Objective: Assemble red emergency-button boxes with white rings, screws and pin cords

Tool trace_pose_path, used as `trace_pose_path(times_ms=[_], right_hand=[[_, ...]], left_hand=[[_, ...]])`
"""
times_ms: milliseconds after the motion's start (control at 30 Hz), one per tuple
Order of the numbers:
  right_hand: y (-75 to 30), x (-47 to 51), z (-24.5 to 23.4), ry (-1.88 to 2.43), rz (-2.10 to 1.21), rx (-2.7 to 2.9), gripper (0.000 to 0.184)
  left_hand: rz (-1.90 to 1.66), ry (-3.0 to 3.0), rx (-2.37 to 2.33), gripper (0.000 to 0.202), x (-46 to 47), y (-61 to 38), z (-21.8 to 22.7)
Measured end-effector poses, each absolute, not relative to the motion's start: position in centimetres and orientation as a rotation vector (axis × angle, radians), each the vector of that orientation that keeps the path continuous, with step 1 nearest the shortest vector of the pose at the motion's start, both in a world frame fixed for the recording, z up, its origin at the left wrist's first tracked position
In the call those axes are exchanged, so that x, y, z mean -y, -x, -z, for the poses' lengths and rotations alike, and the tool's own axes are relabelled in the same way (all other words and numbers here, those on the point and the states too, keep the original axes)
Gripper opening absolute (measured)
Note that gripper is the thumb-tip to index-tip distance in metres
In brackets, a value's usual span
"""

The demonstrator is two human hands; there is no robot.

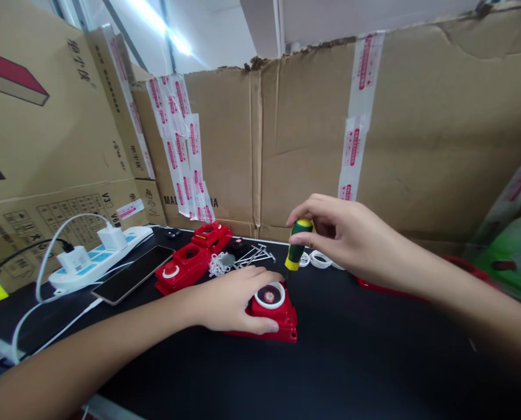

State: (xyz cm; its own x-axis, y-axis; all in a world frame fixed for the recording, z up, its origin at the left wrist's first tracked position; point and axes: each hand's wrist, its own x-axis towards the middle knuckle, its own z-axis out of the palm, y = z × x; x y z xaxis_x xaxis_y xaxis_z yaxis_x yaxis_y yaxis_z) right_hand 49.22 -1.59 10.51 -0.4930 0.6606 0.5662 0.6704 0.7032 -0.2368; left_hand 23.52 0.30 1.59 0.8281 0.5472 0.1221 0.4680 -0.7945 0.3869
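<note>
My left hand (236, 297) is wrapped over a red plastic housing (282, 321) on the black table, thumb along its near side and fingers across its far side. A white ring (282, 297) with a dark, red-marked centre sits on top of the housing's right end. In my right hand (330, 230) is a screwdriver (293, 254) with a green and yellow handle, held upright between thumb and fingers. Its tip points down at the far right corner of the housing, close to my left fingertips. Whether a screw sits under the tip, I cannot tell.
Behind my left hand stands another red housing (188, 265). White chain (220, 265), long metal screws (255, 256) and white rings (320, 259) lie behind. To the left are a phone (133, 274) and a power strip (98, 259). Cardboard walls (304, 146) enclose the table.
</note>
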Motion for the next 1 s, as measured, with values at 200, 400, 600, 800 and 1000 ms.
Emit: trace_pose_path(times_ms=[200,400,600,800,1000], right_hand=[[-49.1,2.3,-10.6,1.021,0.165,2.344,0.021],[-50.9,3.3,-13.1,0.776,-0.123,2.575,0.026],[-50.5,2.4,-12.3,0.841,-0.048,2.484,0.019],[-48.7,2.6,-10.5,1.063,0.037,2.214,0.017],[-50.3,3.3,-12.1,0.937,-0.132,2.426,0.028]], left_hand=[[-0.332,-2.662,-0.773,0.073,-0.4,-23.4,-1.3],[-0.329,-2.648,-0.774,0.072,-0.4,-23.4,-1.4],[-0.308,-2.648,-0.793,0.074,-0.4,-23.5,-1.3],[-0.323,-2.647,-0.782,0.075,-0.3,-23.3,-1.2],[-0.337,-2.669,-0.763,0.073,-0.5,-23.5,-1.3]])
